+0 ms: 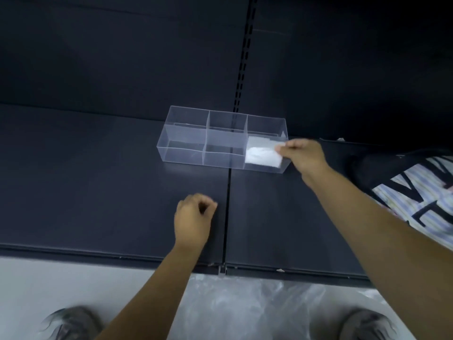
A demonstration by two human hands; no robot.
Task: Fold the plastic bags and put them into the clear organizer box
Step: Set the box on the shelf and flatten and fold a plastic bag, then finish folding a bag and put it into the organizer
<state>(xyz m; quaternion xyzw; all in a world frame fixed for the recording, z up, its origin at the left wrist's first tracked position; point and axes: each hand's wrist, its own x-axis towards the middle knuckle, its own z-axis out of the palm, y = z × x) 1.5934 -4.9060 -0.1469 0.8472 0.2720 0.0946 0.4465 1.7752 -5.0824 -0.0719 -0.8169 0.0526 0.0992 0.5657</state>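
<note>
**Loose plastic at your feet, first bag going in**

Crumpled clear plastic film [245, 307] lies on the pale floor between your two grey shoes [71, 322], just below the front edge of the dark shelf [98, 192]. It looks like more bags waiting, tho I can't tell how many. Your left hand [193, 217] sits on the shelf near the front, fingers curled into a loose fist w/ nothing in it. Further back stands the clear six-compartment organizer box [186, 136]. Your right hand [304, 155] pinches the right edge of a folded white plastic bag [262, 153], which is in the near right-end compt. I can't tell if it's fully down on the bottom yet. The other five compts. look empty. To your right, a striped cloth w/ black letters [416, 192] lies on the shelf.

Progress, as I judge it: one bag folded and approx. placed, but you've not let go. Left to do: release, then fold and stow whatever's on the floor. Early days.
</note>
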